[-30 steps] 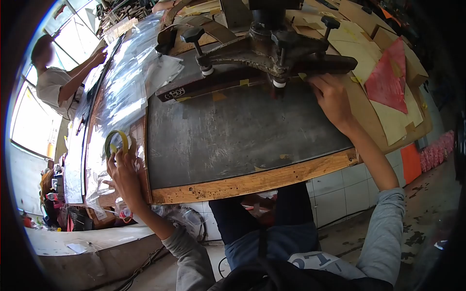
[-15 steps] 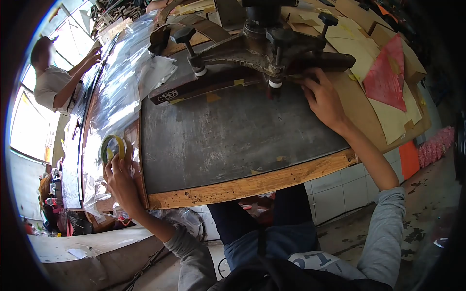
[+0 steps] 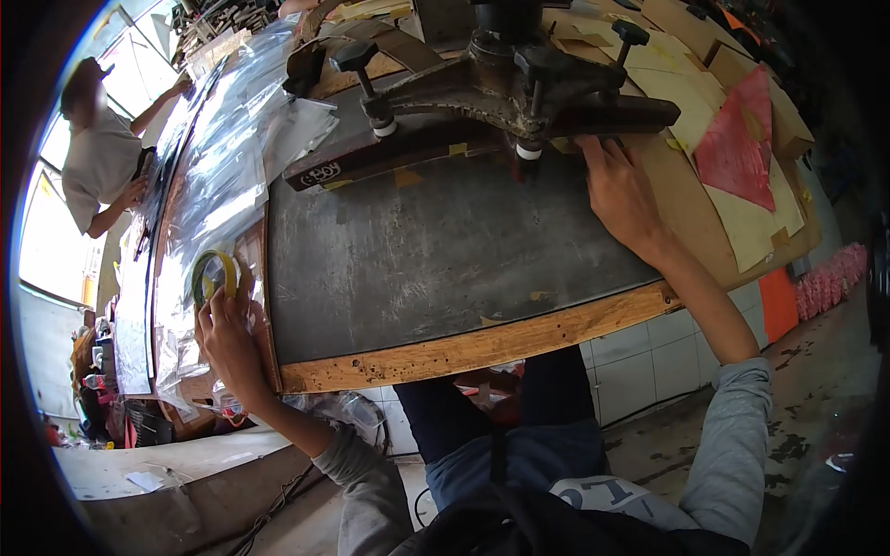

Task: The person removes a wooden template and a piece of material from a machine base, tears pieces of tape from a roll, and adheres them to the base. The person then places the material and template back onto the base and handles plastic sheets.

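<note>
My left hand point(image 3: 229, 345) is closed on the lower rim of a yellow-green roll of tape point(image 3: 215, 276), which stands on its edge over clear plastic sheeting. My right hand point(image 3: 619, 193) has its fingers bent at the lower edge of a long dark bar point(image 3: 408, 159). A bit of yellow tape point(image 3: 563, 145) lies just left of those fingertips; whether they pinch anything is hidden. The bar is mounted beneath a dark metal clamp frame point(image 3: 464, 93) with black knobs, above a scratched dark grey plate point(image 3: 417, 250).
A wooden edge strip point(image 3: 464, 345) runs along the front of the plate. Clear plastic sheets point(image 3: 222, 148) cover the left side. Cardboard and a red triangular piece point(image 3: 742, 139) lie at right. Another person point(image 3: 107, 157) stands at the far left.
My right hand's fingers have curled in closer at the bar and the hand has shifted slightly. My left hand stays on the tape roll. The other person has lowered one arm.
</note>
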The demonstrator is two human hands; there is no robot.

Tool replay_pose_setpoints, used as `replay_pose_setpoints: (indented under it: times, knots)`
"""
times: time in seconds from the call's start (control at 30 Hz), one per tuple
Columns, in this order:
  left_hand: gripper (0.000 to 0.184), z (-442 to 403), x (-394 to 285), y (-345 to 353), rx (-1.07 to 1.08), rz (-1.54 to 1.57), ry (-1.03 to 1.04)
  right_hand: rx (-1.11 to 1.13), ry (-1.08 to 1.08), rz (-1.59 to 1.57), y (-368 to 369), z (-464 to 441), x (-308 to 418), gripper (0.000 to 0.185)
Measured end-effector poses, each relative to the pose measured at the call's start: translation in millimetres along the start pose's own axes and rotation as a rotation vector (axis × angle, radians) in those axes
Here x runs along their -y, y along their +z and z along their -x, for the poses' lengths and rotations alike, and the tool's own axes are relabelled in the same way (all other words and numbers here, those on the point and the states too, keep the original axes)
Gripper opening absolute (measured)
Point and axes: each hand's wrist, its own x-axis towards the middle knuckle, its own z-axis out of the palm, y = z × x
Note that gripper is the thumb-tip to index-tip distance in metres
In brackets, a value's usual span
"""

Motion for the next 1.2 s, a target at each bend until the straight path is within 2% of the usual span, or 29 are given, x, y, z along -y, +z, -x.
replay_pose_setpoints:
  times: [0.1, 0.3, 1.2]
  knots:
    - [0.03, 0.1, 1.6, 1.8, 0.0, 0.008, 0.003, 0.019, 0.011, 0.024, -0.2, -0.5, 0.5, 0.03]
    - [0.031, -0.6, 1.9, 3.2, 0.016, 0.027, -0.015, 0.021, 0.026, -0.054, 0.7, -2.5, 0.1, 0.038]
    - [0.031, 0.0, 4.7, 5.8, -0.012, -0.003, 0.021, 0.005, 0.051, -0.064, 4.9, -3.1, -2.0, 0.034]
